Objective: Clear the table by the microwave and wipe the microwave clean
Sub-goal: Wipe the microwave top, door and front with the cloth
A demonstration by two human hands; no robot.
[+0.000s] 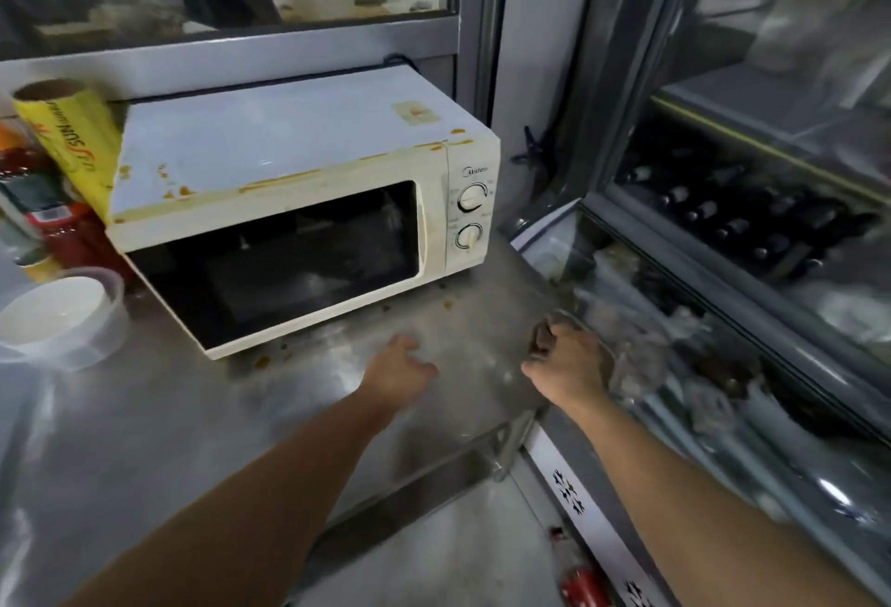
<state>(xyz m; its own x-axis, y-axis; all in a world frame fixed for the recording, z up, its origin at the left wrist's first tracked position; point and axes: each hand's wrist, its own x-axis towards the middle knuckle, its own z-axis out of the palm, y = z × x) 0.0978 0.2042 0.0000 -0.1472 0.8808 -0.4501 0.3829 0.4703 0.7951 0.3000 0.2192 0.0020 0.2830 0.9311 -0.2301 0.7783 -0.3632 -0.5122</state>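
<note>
Microwave (299, 201) sits at the back of the steel tabletop (144, 437), angled, its right end near the tabletop's right edge. Orange-brown drips along its top front edge and top right corner; crumbs and spots on the tabletop just in front of its lower front corner.

Left hand (398, 370) low over the tabletop in front of the microwave door, fingers loosely curled, holding nothing that I can see. Right hand (566, 355) at the right edge of the tabletop, fingers closed on something — looks like a clear container (622, 355) with dark contents, badly blurred, cannot say more.

Risks, as I judge them:
- Right hand works at the very edge, beside the glass-topped chest (723, 365); a slip could drop the container into the gap or onto the glass.
- Blur suggests speed — contents may spill.
- Wiping the microwave's left side could knock over the yellow wrap roll (67, 143) leaning on it, and the tub (62, 317) near the left edge.
- Dried drips may only smear.
</note>
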